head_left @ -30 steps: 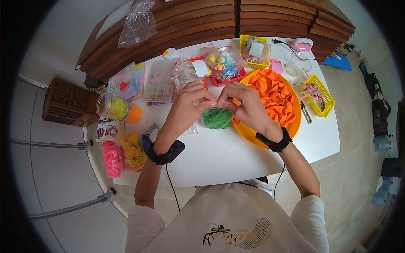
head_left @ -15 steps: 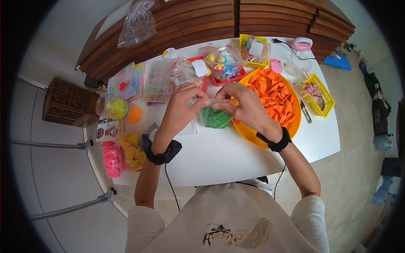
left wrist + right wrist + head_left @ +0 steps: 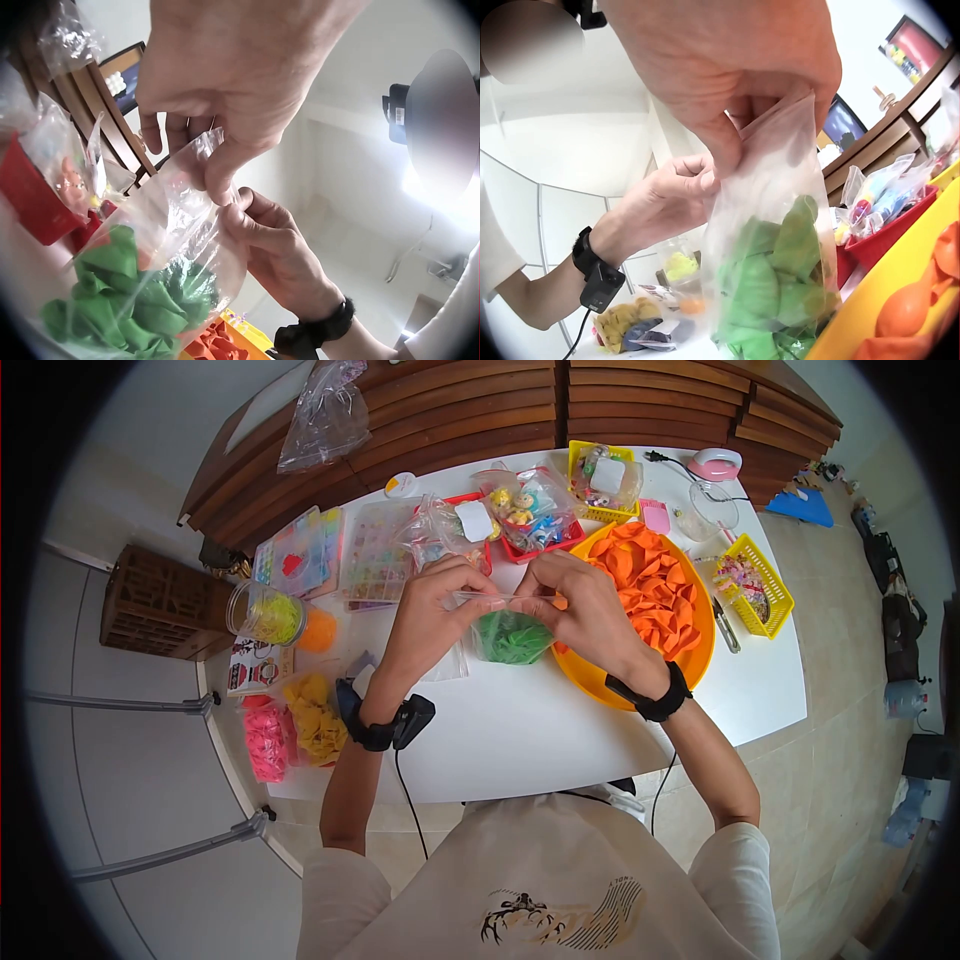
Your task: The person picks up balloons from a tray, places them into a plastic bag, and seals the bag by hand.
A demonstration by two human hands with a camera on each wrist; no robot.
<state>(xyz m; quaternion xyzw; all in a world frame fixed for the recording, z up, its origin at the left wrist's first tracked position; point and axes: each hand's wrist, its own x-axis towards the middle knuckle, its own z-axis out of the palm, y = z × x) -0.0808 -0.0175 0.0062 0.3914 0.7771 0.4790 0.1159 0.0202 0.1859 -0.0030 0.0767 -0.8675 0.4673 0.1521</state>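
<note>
A clear plastic bag [image 3: 776,161] with green balloons [image 3: 135,300] inside hangs upright from both hands, above the white table. My left hand [image 3: 437,612] pinches the bag's top edge between thumb and fingers. Close beside it, my right hand [image 3: 585,610] pinches the same edge on the other side. In the left wrist view the two thumbs nearly meet at the bag's mouth. Green balloons [image 3: 512,638] show below the hands in the head view.
Right of the bag stands a yellow tray [image 3: 600,685] of orange balloons [image 3: 655,595]. Behind are red baskets [image 3: 545,550] with bagged figures and clear bead boxes [image 3: 375,550]. Bags of yellow balloons [image 3: 318,722] and pink balloons [image 3: 266,742] lie at the left, near a jar [image 3: 268,615].
From one second ago, the thumbs have moved apart a little and the bag's top edge shows stretched between the hands. Both hands have kept their grip.
</note>
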